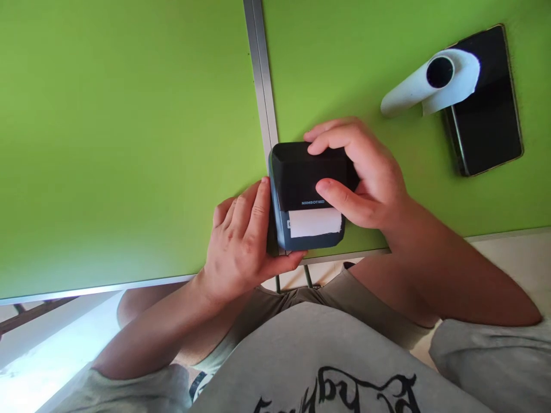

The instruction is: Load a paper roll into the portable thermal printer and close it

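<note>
A small black label printer (303, 178) with a dark blue base is at the near edge of the green table, over the metal seam. A strip of white label paper (316, 222) sticks out of its front slot. My left hand (243, 235) is against the printer's left side, with the thumb along its near edge. My right hand (365, 172) grips the printer from the right, thumb on the top cover and fingers over its far side. The undersides of the printer and of my left fingers are hidden.
To the right, a black smartphone (491, 115) lies on the table. A white paper roll (407, 89) with a loose end stands beside it, overlapping it in view. A metal seam (260, 69) divides the green tabletop (129, 132). My lap is just below the table edge.
</note>
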Demonstrator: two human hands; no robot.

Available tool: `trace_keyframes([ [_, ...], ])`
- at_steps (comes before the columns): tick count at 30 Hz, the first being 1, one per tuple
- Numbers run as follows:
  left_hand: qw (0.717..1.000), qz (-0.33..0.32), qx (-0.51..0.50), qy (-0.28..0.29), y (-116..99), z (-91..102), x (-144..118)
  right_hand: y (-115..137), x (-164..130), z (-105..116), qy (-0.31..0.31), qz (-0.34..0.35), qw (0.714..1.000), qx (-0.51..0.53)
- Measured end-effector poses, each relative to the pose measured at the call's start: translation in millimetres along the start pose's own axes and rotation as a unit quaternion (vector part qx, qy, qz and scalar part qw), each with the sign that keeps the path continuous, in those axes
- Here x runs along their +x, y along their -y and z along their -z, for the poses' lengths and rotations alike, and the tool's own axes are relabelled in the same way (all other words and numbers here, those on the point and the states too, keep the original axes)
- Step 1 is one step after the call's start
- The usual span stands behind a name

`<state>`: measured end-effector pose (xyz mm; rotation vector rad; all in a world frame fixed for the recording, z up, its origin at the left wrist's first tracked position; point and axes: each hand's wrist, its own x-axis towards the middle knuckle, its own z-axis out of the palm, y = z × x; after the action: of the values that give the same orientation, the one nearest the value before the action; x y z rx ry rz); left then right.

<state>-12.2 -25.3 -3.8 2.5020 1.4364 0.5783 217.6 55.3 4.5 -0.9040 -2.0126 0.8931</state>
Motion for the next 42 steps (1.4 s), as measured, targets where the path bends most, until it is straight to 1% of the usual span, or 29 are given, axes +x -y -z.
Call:
trace_keyframes([
  [4,1.000,-0.002,-0.003,-0.003,0,-0.5,0,-1,0,1,0.003,0.013,1.000,-0.023],
  [11,0.999,0.013,-0.037,-0.008,0,-0.3,1,-3,0,-1,-0.008,0.027,1.000,-0.007],
  [14,0.999,0.007,-0.041,-0.020,1,0.7,1,-2,1,-1,-0.008,0.031,0.999,-0.015],
  [19,0.999,0.003,-0.049,-0.022,2,2.9,0,-1,-1,-1,0.000,-0.003,1.000,-0.012],
  [22,0.998,0.007,-0.053,-0.022,1,3.4,0,-4,-5,-3,0.003,-0.023,1.000,0.019],
  [25,0.998,0.015,-0.055,-0.019,1,2.9,0,-12,-9,-6,-0.001,0.011,0.998,0.063],
  [28,0.998,0.021,-0.056,-0.017,0,2.2,0,-17,-10,-8,0.001,0.040,0.996,0.079],
  [34,0.999,0.017,-0.038,-0.023,0,2.5,2,-14,-8,-9,-0.017,0.086,0.996,0.020],
  [37,0.998,0.020,-0.043,-0.028,0,3.2,3,-12,-7,-6,-0.023,0.088,0.996,0.009],
  [42,0.998,0.037,-0.053,-0.018,-2,2.4,5,-15,-7,-1,-0.002,0.070,0.997,0.022],
])
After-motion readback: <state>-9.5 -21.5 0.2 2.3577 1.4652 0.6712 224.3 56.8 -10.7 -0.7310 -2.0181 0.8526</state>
